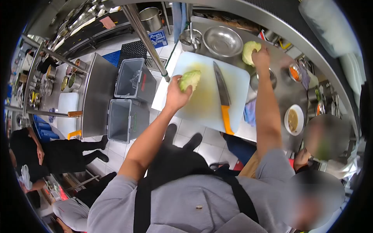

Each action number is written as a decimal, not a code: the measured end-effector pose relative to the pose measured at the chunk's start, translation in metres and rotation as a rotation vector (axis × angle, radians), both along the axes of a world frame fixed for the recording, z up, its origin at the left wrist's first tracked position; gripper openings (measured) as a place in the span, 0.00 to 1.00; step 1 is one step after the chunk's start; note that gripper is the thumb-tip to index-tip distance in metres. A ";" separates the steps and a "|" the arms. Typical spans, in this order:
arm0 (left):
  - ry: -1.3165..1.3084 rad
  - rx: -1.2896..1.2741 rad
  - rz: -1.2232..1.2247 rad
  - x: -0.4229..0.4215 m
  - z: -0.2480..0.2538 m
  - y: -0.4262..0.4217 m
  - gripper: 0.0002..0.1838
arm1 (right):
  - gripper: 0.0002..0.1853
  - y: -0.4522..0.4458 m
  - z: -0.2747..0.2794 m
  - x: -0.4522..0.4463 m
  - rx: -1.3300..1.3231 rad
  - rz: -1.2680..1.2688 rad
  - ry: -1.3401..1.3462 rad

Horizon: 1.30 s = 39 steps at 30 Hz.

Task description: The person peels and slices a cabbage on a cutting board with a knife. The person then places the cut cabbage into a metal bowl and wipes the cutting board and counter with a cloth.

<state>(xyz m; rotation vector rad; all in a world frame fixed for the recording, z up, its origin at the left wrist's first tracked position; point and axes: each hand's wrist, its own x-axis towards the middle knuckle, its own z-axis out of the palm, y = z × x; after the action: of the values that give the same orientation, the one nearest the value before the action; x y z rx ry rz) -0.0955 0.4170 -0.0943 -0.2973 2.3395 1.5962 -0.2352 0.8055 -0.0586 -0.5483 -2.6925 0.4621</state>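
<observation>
My left hand [178, 94] grips a piece of green cabbage [190, 80] above the left part of a white cutting board [186, 110]. Out to the right, my right hand [261, 57] has its fingers on another cut cabbage piece [248, 53], just past the board's far right corner. Whether that piece rests on the counter or is held up, I cannot tell. Between the hands, a large knife [223, 97] with an orange handle lies on the board, its blade pointing away from me. Yellowish stains mark the board's middle.
Behind the board are a wide metal bowl [222, 41] and a metal pot [190, 39] with a utensil. A bowl of soup [293, 120] and a bowl of shredded carrot [295, 72] stand right. Grey bins [119, 120] sit left, beside a metal post [145, 39]. Other people work nearby.
</observation>
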 end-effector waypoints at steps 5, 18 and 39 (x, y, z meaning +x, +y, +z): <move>0.518 -0.711 -0.236 0.019 -0.024 0.029 0.37 | 0.24 -0.122 -0.037 0.213 -0.388 -0.001 -0.030; 0.735 -0.313 -0.635 -0.066 -0.060 0.019 0.10 | 0.22 -0.231 -0.058 0.284 -0.629 -0.111 -0.256; 0.723 -0.362 -0.519 -0.054 -0.065 0.021 0.09 | 0.16 -0.302 -0.023 0.323 -1.101 -0.122 -0.335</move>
<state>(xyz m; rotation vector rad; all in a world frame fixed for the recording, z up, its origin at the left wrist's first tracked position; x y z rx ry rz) -0.1495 0.4382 -0.1592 0.8936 2.8671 1.1219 0.0881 0.5034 -0.0815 -1.1203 -2.4356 1.9756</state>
